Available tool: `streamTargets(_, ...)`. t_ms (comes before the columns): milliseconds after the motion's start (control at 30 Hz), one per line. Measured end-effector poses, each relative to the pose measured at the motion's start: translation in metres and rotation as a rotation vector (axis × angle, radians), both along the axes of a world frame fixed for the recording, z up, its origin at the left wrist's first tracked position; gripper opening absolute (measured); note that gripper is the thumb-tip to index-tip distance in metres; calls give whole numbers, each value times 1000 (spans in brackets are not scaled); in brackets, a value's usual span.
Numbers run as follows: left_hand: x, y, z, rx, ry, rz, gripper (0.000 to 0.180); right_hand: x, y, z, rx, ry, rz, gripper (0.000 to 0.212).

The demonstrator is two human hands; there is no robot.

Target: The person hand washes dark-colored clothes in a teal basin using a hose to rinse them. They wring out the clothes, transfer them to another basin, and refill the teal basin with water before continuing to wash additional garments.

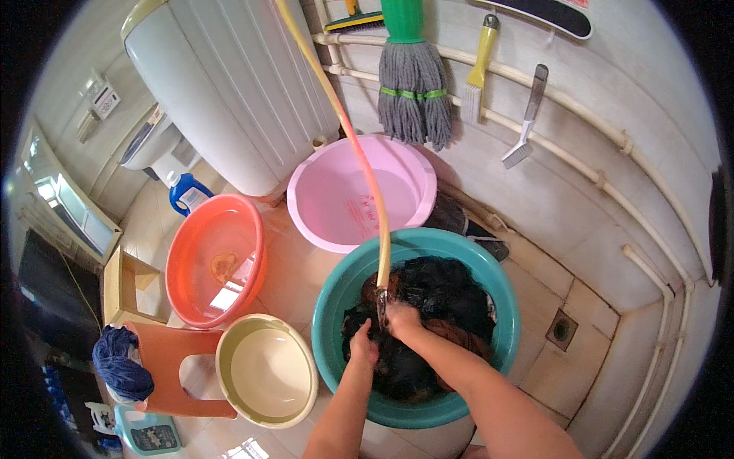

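Note:
A teal basin [327,321] in front of me holds dark wet laundry [451,287], with a brownish piece [459,336] among it. From above, a yellow and orange hose [358,138] comes down into the basin, and water runs from its end. My right hand [402,317] is beside the stream, just over the laundry; it is blurred and its fingers are hard to make out. My left hand [365,346] is to the left of the stream with its thumb raised apart, nothing visible in it, and its other fingers partly hidden.
A pink basin [306,191], an orange basin [177,260] and a cream basin [229,382] stand around. At left is an orange stool [172,382] with dark blue cloth [122,363]. A mop [413,92] and brushes [527,122] hang behind; a drain [562,329] is at right.

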State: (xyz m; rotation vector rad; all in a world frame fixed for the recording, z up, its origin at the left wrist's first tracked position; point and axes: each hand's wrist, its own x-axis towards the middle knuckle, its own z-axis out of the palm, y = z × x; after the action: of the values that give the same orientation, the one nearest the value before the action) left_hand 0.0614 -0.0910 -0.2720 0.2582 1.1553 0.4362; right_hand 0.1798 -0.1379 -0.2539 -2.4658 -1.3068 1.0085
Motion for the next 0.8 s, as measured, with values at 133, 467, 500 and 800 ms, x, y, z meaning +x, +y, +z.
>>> streamTargets(133, 3, 8, -17, -58, -381, -132, 41, -30, -17, 38, 498, 269, -393, 33)
streamTargets(467, 4, -20, 21, 142, -150, 31, 28, -33, -23, 45, 825, -44, -84, 22)
streamTargets(500, 4, -18, 22, 150, -68, 3, 24, -22, -17, 51, 632, 9, -212, 24)
streamTargets(800, -2, 17, 7, 130, -120, -61, 33, -9, -40, 4, 353, -258, 203, 30)
